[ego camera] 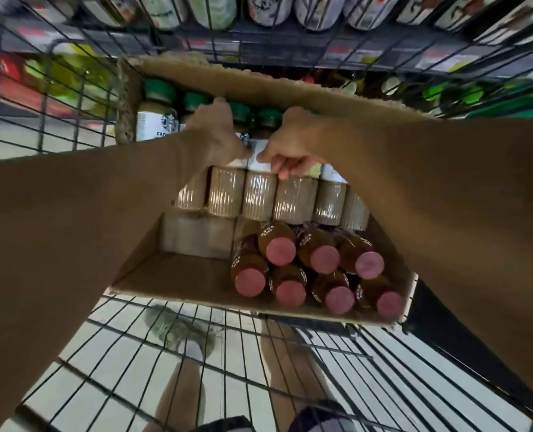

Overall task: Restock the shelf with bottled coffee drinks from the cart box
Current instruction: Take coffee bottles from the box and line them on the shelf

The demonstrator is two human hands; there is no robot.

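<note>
Pink-capped brown bottles (318,269) – sneaker (178,332) on floor tiles (109,363)

Retail store aisle: wire shopping cart (81,347) over tiled floor (128,388), stocked drink shelves (290,48) with price-tag strips, cardboard box (178,275) of bottled drinks.

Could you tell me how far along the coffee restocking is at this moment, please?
Possibly done: part of the cardboard box floor is bare at the near left, though nothing shows where those bottles went. In hand: the left hand and right hand both grasp at the row of green-capped coffee bottles, none lifted clear yet. Left: that row, still in the box. The shelf beyond the cart is too blurred to judge.
</note>
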